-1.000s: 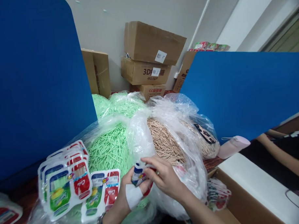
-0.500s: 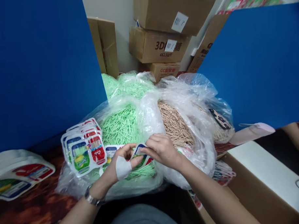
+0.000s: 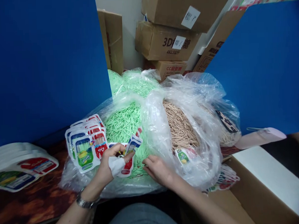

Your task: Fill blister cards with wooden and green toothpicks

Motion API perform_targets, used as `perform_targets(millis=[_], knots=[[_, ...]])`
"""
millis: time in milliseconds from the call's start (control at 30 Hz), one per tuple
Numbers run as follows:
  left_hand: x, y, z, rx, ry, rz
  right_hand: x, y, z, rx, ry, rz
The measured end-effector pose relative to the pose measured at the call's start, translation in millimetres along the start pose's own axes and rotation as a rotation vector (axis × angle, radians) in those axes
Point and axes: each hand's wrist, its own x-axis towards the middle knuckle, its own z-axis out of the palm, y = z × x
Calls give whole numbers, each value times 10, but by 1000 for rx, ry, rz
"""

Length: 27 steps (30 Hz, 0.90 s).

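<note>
In the head view, a printed packet (image 3: 134, 142) is pinched between the thumb and fingers of the left hand (image 3: 107, 164), with no gap left about it; its blue, white and red top is tilted up above the thumb. The palm is partly wrapped by white tape (image 3: 116, 166), and the wrist below is circled by a watch (image 3: 86, 201).

Just right of that grip, the right hand (image 3: 158, 170) is held low, its fingers curled and its thumb and forefinger drawn close together against the green sticks (image 3: 125, 122); whether a stick is pinched there cannot be told. The green sticks are spread beneath and beyond both grips, in clear plastic (image 3: 153, 128).

Beyond the right hand, brown sticks (image 3: 180, 124) are held in another opened bag, with a loose packet (image 3: 184, 156) laid at their near edge. Left of the left grip, filled packs (image 3: 84, 156) are piled overlapping on the plastic; farther left, more packs (image 3: 24, 167) are stacked. To the right of the right hand, packs (image 3: 225, 178) are contained in an open carton (image 3: 255, 190), and a pink bottle (image 3: 263, 138) is laid on its side behind it.
</note>
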Motion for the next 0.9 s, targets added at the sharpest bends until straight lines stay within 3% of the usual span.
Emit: perform_targets(millis=[100, 167, 567, 767, 900], knots=[[-13, -8, 66, -12, -25, 7, -34, 118, 238, -392, -195, 13], [-21, -22, 107, 4, -26, 5, -40, 170, 286, -477, -241, -8], [-1, -74, 191, 12, -45, -18, -14, 150, 302, -609, -244, -265], [5, -24, 170, -34, -41, -14, 18, 263, 296, -513, -279, -164], [22, -79, 110, -89, -32, -31, 13, 351, 180, -470, -288, -83]])
